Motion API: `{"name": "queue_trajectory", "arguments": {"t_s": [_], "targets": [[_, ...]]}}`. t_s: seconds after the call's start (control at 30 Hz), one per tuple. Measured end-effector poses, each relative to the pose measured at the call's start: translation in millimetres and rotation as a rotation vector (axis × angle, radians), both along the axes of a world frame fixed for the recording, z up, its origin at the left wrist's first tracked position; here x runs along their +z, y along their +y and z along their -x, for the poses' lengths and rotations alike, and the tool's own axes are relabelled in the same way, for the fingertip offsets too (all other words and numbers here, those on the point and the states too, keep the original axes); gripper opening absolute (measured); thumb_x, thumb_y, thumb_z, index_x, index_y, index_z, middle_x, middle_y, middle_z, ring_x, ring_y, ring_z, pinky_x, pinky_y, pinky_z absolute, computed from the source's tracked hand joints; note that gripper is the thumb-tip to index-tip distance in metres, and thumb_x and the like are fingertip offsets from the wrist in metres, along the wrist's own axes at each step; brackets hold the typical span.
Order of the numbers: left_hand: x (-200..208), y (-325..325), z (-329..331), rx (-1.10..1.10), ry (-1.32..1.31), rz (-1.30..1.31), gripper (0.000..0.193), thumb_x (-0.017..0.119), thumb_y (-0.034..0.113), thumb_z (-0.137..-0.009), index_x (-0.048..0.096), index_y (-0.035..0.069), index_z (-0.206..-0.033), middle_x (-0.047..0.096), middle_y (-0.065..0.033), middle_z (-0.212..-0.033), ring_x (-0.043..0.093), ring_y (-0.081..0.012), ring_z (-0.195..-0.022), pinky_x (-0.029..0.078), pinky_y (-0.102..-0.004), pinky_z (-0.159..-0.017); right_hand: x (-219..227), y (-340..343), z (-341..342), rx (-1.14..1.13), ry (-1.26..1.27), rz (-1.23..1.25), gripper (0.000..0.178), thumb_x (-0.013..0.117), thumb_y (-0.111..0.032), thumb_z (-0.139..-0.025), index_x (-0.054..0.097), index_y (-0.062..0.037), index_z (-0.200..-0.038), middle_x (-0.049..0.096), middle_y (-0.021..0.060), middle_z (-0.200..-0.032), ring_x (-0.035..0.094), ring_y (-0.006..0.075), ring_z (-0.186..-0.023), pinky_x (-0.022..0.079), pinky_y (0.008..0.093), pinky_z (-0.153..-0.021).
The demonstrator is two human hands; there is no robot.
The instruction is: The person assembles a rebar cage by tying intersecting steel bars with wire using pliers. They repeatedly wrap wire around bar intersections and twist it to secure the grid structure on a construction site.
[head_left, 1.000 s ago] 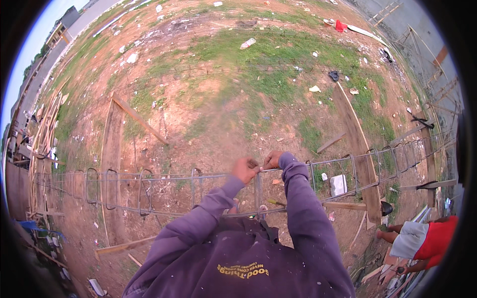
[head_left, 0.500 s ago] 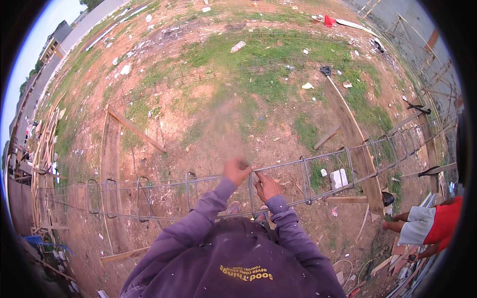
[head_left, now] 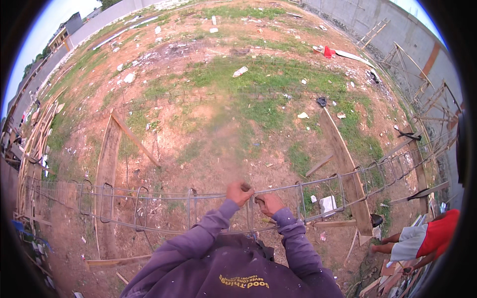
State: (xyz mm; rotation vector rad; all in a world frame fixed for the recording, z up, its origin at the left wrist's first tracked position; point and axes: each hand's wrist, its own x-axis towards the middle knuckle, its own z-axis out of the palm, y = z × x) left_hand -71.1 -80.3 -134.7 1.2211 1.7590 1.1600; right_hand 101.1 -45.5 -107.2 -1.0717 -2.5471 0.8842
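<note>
A long rebar cage (head_left: 276,189) of thin steel bars with rectangular stirrups runs crosswise in front of my body. My left hand (head_left: 240,193) is at its upper far bar, beside a stirrup (head_left: 250,216), with fingers bent and pressed together. Just to the right of that stirrup, my right hand (head_left: 270,203) is also closed, its fingertips pointing at the same joint. Whatever the fingers pinch is too small to make out. Both forearms, in purple sleeves, reach over the near lower bar.
Upright planks (head_left: 106,171) stand under the cage at left, and another plank (head_left: 343,156) at right. A white block (head_left: 328,204) lies near the right plank. Someone in a red shirt (head_left: 439,231) is at the lower right. Beyond lies littered grass, with a grey wall (head_left: 367,25) behind.
The view has tilted up a little, so the cage sits lower in the picture. My right hand's fingers, stretched toward the joint before, are now curled in. The left hand stays at the joint.
</note>
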Motion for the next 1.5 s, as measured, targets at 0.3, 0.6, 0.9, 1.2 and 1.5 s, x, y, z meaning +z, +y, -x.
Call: {"name": "queue_trajectory", "arguments": {"t_s": [0.3, 0.6, 0.9, 1.2, 1.5], "targets": [[9.0, -7.0, 22.0, -0.154, -0.035, -0.122, 0.025, 0.068, 0.021, -0.084, 0.073, 0.011, -0.106, 0.070, -0.0120, -0.076, 0.068, -0.0180, -0.073, 0.052, -0.0316, -0.068, 38.4, 22.4, 28.2, 0.017, -0.241, -0.259, 0.016, 0.056, -0.017, -0.083, 0.067, -0.0053, -0.085, 0.067, 0.0175, -0.085, 0.066, 0.0377, -0.078, 0.050, 0.0492, -0.068], [0.9, 3.8, 15.6, -0.170, 0.121, -0.108, 0.022, 0.066, 0.022, -0.079, 0.072, 0.008, -0.095, 0.069, -0.0149, -0.083, 0.067, -0.0262, -0.075, 0.052, -0.0364, -0.069, 42.0, 2.5, 34.6, 0.157, -0.290, -0.599, 0.012, 0.060, -0.019, -0.081, 0.066, -0.0098, -0.086, 0.064, 0.0096, -0.088, 0.064, 0.0279, -0.083, 0.045, 0.0414, -0.074], [10.6, -8.7, 21.3, -0.186, -0.031, -0.091, 0.033, 0.074, 0.023, -0.072, 0.066, 0.010, -0.101, 0.068, -0.0108, -0.089, 0.068, -0.0248, -0.079, 0.054, -0.0358, -0.073, 27.7, 135.1, 62.7, 0.329, -0.362, 0.397, 0.026, 0.078, -0.030, -0.074, 0.075, -0.0096, -0.091, 0.070, 0.0060, -0.077, 0.064, 0.0208, -0.072, 0.047, 0.0351, -0.063], [3.3, -2.6, -1.6, -0.073, 0.284, -0.262, 0.019, 0.071, 0.026, -0.082, 0.070, 0.012, -0.096, 0.067, -0.0072, -0.084, 0.065, -0.0264, -0.070, 0.052, -0.0378, -0.063, -38.5, 161.8, 49.5, 0.297, -0.276, 0.751, 0.018, 0.074, -0.020, -0.078, 0.073, -0.0059, -0.089, 0.065, 0.0018, -0.071, 0.056, 0.0122, -0.064, 0.045, 0.0297, -0.058], [8.8, 5.1, 7.4, 0.031, -0.021, -0.041, 0.028, 0.067, 0.032, -0.086, 0.072, 0.009, -0.100, 0.067, -0.0122, -0.068, 0.066, -0.0248, -0.063, 0.051, -0.0355, -0.058, 16.5, 19.8, 22.6, -0.225, 0.032, 0.038, 0.028, 0.070, -0.028, -0.084, 0.062, -0.0018, -0.076, 0.060, 0.0154, -0.066, 0.060, 0.0303, -0.064, 0.045, 0.0426, -0.060]]}}
